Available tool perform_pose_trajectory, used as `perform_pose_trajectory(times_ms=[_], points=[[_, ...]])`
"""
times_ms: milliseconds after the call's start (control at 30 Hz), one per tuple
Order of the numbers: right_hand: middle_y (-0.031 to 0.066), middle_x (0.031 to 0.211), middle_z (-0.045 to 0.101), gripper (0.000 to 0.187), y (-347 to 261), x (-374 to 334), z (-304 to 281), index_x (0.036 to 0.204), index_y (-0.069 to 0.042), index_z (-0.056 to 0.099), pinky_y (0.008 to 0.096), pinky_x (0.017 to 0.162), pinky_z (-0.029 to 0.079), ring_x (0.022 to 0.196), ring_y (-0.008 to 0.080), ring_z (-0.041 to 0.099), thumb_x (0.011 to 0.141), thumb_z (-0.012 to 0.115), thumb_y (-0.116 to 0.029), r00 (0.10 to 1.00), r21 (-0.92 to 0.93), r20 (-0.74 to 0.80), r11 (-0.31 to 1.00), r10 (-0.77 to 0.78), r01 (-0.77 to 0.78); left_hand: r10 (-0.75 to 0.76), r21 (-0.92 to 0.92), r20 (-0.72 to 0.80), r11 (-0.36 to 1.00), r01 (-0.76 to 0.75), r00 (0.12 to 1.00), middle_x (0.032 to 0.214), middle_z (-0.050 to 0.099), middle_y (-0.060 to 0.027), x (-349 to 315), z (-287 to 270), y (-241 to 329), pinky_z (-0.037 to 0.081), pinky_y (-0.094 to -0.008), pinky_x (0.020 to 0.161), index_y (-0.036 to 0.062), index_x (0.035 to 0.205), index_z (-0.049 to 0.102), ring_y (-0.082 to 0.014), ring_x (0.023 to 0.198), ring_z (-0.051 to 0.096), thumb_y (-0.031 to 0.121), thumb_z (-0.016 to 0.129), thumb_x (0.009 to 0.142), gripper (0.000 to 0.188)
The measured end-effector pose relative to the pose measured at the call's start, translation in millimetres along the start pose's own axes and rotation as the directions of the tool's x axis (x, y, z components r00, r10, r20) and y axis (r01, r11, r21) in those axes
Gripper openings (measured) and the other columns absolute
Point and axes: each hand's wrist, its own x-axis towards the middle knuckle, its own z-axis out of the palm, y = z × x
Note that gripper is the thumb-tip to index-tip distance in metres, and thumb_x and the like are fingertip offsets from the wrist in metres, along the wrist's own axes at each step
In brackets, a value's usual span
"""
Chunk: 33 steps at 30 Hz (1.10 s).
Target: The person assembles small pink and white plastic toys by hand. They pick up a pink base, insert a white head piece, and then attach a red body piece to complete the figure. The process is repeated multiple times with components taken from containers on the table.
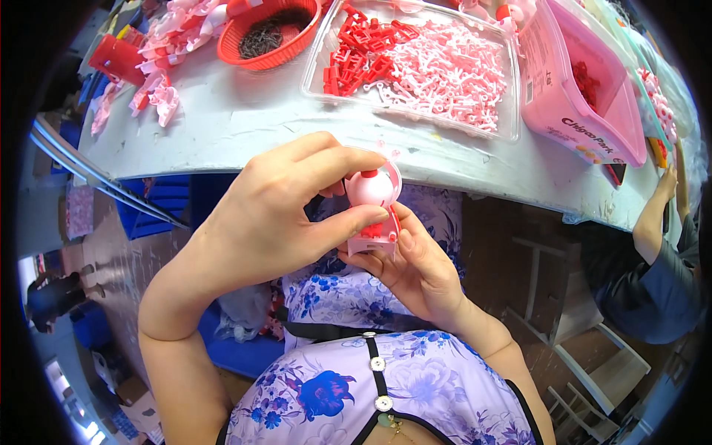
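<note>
Just off the table's near edge, I have a small pink plastic toy with a round, ball-like head and a red piece on top. Lower down, it has red parts and a pale pink, box-like base. My left hand comes over it from the left, with thumb and forefinger closed around the round head. From below and the right, my right hand grips the base; some of its fingers are hidden behind the toy. A clear, curved piece shows beside the head, and I cannot tell how it is joined.
Across the pale table stand a red basket of dark small pieces, a clear tray of red and pink plastic parts, and a pink bin. Pink toy pieces lie at left. Another person's arm reaches in at right.
</note>
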Motion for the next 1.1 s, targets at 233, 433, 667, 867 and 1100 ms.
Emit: perform_pose_trajectory(times_ms=[233,433,667,867,1100], points=[[0.0140,0.135,0.043,0.047,-1,2,-3,0.137,-0.007,0.027,0.0444,0.107,0.036,0.124,0.0263,0.047,0.099,0.045,-0.029,0.999,-0.014,0.034,1.000,-0.021,0.022,0.005,0.041,-0.244,0.999,0.005,0.970,0.088,0.059,-0.0072,-20,21,-14,0.051,-0.0255,0.066,0.0026,0.101,0.069,-0.0150,0.077,0.061,0.001,0.080,0.069,0.035],[0.0143,0.133,0.044,0.047,-4,3,-5,0.137,-0.007,0.027,0.0440,0.108,0.037,0.123,0.0245,0.048,0.099,0.045,-0.028,0.999,0.001,0.048,1.000,0.005,-0.005,0.014,0.038,-0.326,0.999,-0.002,0.945,0.092,0.054,-0.0075,-21,37,-17,0.052,-0.0250,0.063,0.0048,0.104,0.069,-0.0139,0.072,0.060,0.004,0.077,0.073,0.032],[0.0188,0.133,0.044,0.052,-11,8,-5,0.139,-0.003,0.026,0.0430,0.106,0.039,0.123,0.0291,0.049,0.099,0.044,-0.030,0.999,0.100,0.027,0.995,0.020,-0.022,-0.111,-0.041,-0.277,0.994,0.104,0.954,0.088,0.050,-0.0067,-17,34,-25,0.048,-0.0245,0.063,0.0105,0.114,0.067,-0.0133,0.069,0.053,0.003,0.068,0.083,0.032],[0.0155,0.136,0.043,0.047,-17,6,2,0.140,-0.004,0.028,0.0425,0.109,0.036,0.126,0.0259,0.045,0.101,0.040,-0.027,1.000,0.170,-0.015,0.985,0.023,-0.020,-0.111,-0.007,-0.188,0.994,0.112,0.976,0.073,0.045,0.0009,-22,25,3,0.035,-0.0214,0.053,0.0098,0.100,0.072,-0.0077,0.061,0.042,0.003,0.078,0.070,0.031],[0.0121,0.137,0.040,0.045,-17,-3,11,0.139,-0.006,0.026,0.0457,0.111,0.033,0.129,0.0230,0.041,0.101,0.040,-0.027,0.998,0.051,-0.052,0.998,-0.046,0.048,-0.047,-0.046,-0.165,0.998,0.040,0.985,0.070,0.050,-0.0041,-18,31,8,0.041,-0.0281,0.050,0.0041,0.093,0.069,-0.0122,0.059,0.052,-0.001,0.072,0.075,0.019]])
